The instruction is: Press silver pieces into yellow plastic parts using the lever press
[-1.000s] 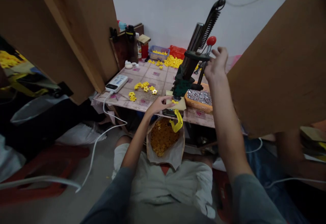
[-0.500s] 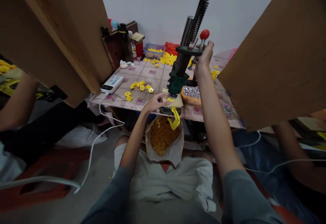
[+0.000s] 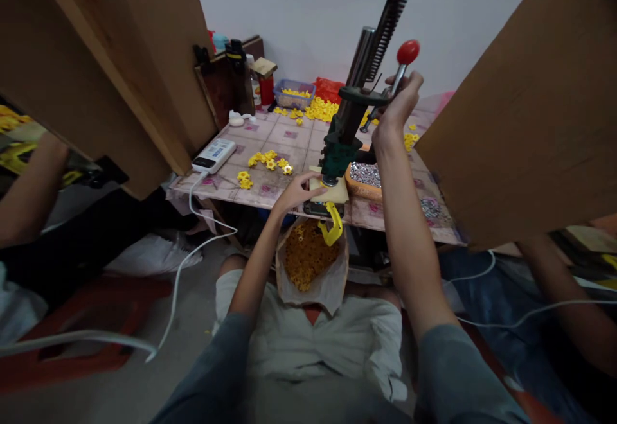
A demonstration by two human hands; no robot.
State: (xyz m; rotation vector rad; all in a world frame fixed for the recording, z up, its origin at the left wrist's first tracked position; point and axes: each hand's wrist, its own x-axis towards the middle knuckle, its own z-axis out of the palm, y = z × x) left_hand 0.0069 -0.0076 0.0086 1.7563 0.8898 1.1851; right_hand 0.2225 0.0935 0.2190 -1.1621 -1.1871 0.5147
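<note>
A dark green hand press (image 3: 340, 151) stands at the table's front edge, with a tall spring and a red-knobbed lever (image 3: 399, 80). My right hand (image 3: 398, 109) is closed round the lever below its knob. Beside the press's round ram, my left hand (image 3: 295, 194) has thumb and forefinger curved about a small yellow plastic piece, mostly hidden under the ram. A pale board (image 3: 340, 191) lies beneath the ram. From the press base a yellow clamp-like part (image 3: 332, 225) juts over an open bag (image 3: 312, 299) of orange-yellow pieces on my lap.
Several yellow flower-shaped pieces (image 3: 270, 160) lie left of the press. An orange tray (image 3: 364, 187) of small shiny metal parts sits to its right. Behind are a blue basket (image 3: 294, 95) and a yellow heap (image 3: 322, 110). A power bank (image 3: 214, 156) trails a white cable. Cardboard panels (image 3: 511, 115) flank the table.
My right hand and the lever's red knob have swung up and right, nearer to me. My left hand stays beside the ram, and less of the yellow piece shows. The view has shifted slightly.
</note>
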